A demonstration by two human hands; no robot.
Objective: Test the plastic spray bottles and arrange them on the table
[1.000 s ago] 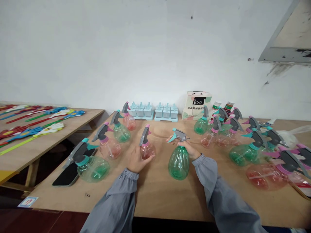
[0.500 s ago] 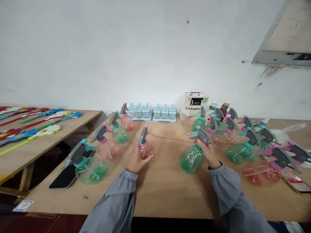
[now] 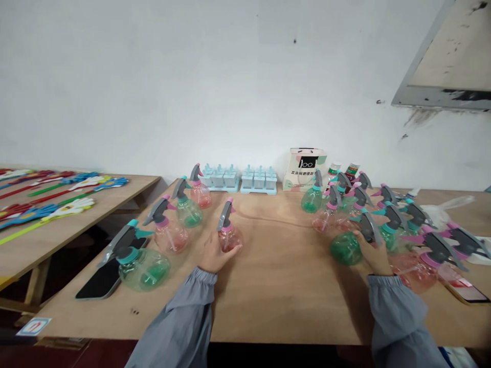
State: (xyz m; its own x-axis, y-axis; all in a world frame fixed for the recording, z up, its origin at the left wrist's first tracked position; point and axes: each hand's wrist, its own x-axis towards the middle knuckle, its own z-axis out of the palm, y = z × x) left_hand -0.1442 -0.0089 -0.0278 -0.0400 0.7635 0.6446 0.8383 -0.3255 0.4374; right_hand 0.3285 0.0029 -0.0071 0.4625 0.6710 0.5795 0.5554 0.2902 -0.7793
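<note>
My left hand (image 3: pixel 213 253) is curled round the side of a pink spray bottle (image 3: pixel 231 238), which stands upright mid-table with a grey trigger head. Farther right, my right hand (image 3: pixel 374 256) grips a green spray bottle (image 3: pixel 345 249) around its neck. That bottle is tilted, its teal nozzle pointing left, and my fingers partly cover its neck. Left of my left hand stand several spray bottles, among them a green one (image 3: pixel 144 271) and a pink one (image 3: pixel 171 236). More spray bottles crowd round my right hand, such as a pink one (image 3: pixel 416 271).
A black phone (image 3: pixel 100 281) lies under the left green bottle; another phone (image 3: pixel 466 285) is at the right. Light-blue ice-pop moulds (image 3: pixel 259 181) and a printed paper bag (image 3: pixel 306 171) stand by the wall. Colourful hand-shaped items (image 3: pixel 74 207) cover a second table at left.
My right hand has carried the green spray bottle rightward, towards the right-hand group. My left hand stays on the pink bottle. The view has shifted slightly.
</note>
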